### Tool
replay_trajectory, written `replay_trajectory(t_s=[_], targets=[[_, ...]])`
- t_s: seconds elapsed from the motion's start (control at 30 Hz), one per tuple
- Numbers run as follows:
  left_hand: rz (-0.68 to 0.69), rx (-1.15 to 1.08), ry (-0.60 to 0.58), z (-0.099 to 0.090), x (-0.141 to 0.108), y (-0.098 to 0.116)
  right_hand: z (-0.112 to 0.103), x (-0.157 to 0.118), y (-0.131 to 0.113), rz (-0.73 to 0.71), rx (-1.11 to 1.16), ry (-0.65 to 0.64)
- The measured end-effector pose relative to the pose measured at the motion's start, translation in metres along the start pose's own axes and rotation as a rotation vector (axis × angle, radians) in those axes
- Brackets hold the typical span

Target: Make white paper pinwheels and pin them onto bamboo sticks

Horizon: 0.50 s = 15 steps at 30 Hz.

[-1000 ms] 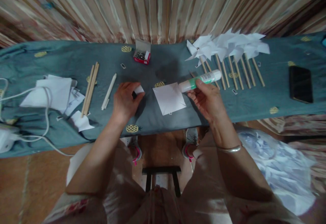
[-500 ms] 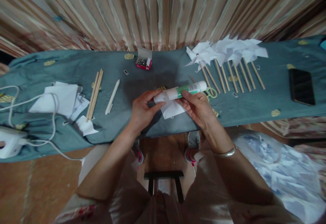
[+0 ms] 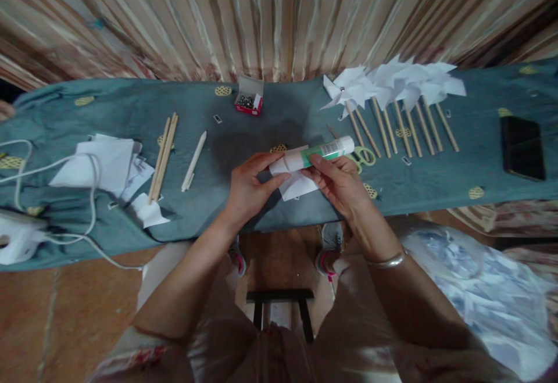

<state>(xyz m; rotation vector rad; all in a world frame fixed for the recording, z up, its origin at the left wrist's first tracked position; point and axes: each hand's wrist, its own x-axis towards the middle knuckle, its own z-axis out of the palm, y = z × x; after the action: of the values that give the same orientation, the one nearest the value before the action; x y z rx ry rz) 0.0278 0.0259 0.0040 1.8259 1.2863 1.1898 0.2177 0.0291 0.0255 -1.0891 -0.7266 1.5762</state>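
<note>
A white and green glue stick (image 3: 331,149) lies slantwise between my hands, above a white paper piece (image 3: 299,185). My right hand (image 3: 337,179) grips its green barrel with thumb and fingers. At its left end, my left hand (image 3: 255,182) has thumb and fingers closed round the white end and the paper's edge; whether they pinch a cap or only the paper is hard to tell. Green-handled scissors (image 3: 361,156) lie just beyond my right hand. Behind them, several white paper pinwheels (image 3: 396,83) on wooden sticks rest in a row.
An open red box (image 3: 249,103) of small metal pieces stands at the back. Leftward lie a white pen (image 3: 194,161), wooden sticks (image 3: 163,159), a paper stack (image 3: 104,165) and a white cable (image 3: 93,197). A black phone (image 3: 522,147) lies far right; a plastic bag (image 3: 479,296) is below.
The view has shifted slightly. The glue stick's left end now sits closer in against my left hand's fingers; both hands keep nearly the same hold.
</note>
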Motion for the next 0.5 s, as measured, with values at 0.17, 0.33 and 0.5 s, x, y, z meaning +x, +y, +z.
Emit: replay_trajectory(t_s=[0.17,0.33,0.5], targets=[[0.096,0.071,-0.004,-0.0017,-0.0002,0.0,0.0004,-0.0008,-0.0006,-0.011,-0.027,-0.002],[0.14,0.155,-0.017,-0.0034,-0.0018,0.0005,0.0,-0.0004,0.0007,-0.015,-0.049,0.007],[0.167,0.2,-0.019,-0.0052,-0.0022,0.0039,0.004,-0.0009,0.0026,-0.031,-0.066,0.017]])
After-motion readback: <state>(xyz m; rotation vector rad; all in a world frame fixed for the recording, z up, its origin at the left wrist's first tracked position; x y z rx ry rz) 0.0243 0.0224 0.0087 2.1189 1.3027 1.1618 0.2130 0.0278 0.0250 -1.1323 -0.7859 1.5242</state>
